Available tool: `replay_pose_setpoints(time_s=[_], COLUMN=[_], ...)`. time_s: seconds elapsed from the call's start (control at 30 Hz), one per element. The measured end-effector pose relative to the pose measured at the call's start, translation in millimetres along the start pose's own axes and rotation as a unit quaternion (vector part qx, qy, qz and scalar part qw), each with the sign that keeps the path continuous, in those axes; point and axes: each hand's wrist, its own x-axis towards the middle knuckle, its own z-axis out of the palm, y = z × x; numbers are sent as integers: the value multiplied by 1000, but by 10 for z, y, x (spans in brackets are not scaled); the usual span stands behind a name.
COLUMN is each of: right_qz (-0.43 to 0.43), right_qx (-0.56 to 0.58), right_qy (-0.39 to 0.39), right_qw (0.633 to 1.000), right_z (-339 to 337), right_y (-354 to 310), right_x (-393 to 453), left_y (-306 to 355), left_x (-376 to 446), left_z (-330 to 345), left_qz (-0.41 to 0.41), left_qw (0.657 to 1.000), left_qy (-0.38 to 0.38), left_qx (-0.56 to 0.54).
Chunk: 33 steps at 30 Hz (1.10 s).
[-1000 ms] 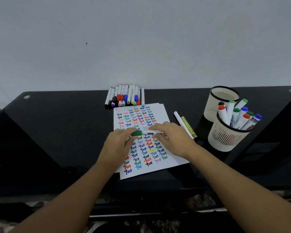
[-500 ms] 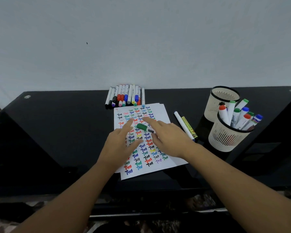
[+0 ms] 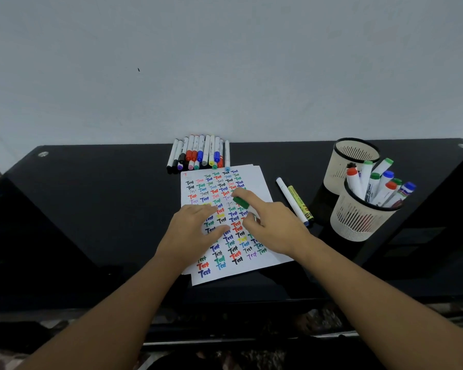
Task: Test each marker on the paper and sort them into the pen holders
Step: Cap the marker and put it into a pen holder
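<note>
Head view: right hand (image 3: pixel 273 225) pinches a green-capped marker (image 3: pixel 240 202) over the paper (image 3: pixel 254 177), while the left hand (image 3: pixel 190 231) rests flat, fingers relaxed. Front holder (image 3: pixel 358 222) at the bench's right edge is filling; the rear holder (image 3: pixel 353 156) looks empty (interior unclear). A row of markers (image 3: pixel 198 153) at the back edge seems untested. Marker barrel hidden.
</note>
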Motion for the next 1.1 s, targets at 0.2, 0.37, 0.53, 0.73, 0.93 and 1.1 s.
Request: replay_pose_setpoints(time_s=[0.2, 0.37, 0.53, 0.73, 0.93, 1.1], right_qz=[8, 21, 12, 36, 135, 203], right_qx=[23, 100, 121, 194, 94, -61], right_qy=[18, 68, 101, 173, 273, 292], right_qw=[1000, 992, 987, 965, 948, 933], right_z=[10, -141, -473, -970, -1386, -1430], right_y=[4, -24, -90, -57, 20, 246], right_x=[-23, -110, -290, -582, -818, -905], left_y=[-14, -15, 8, -26, -67, -91], left_x=[19, 34, 36, 22, 23, 32], left_z=[20, 15, -4, 28, 61, 78], left_qz=[15, 11, 9, 24, 34, 39], left_qw=[999, 998, 998, 998, 998, 998], left_qy=[-18, -36, -43, -18, -3, 9], left_qx=[40, 56, 55, 49, 50, 42])
